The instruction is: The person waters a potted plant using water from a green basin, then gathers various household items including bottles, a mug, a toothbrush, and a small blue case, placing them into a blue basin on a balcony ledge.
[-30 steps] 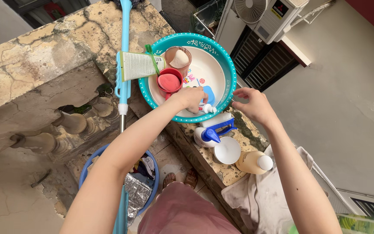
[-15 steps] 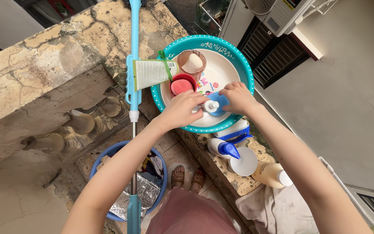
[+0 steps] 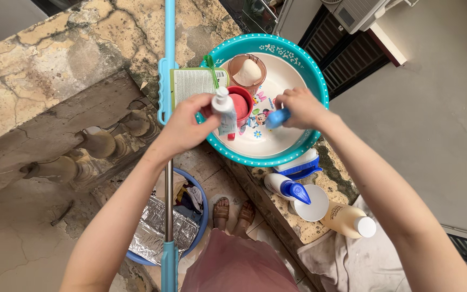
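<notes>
Left hand (image 3: 187, 127) lifted clutching white tube (image 3: 225, 111), right hand (image 3: 300, 108) gripping blue cap (image 3: 277, 118), teal basin (image 3: 314, 81), weathered stone ledge (image 3: 71, 48)

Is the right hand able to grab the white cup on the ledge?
Probably yes. The right hand holds a blue cap over the basin, but nothing blocks the white cup.

The left hand (image 3: 187, 127) hides the bottle's (image 3: 224, 111) lower half; the mop handle (image 3: 169, 81) runs past both edges.
</notes>
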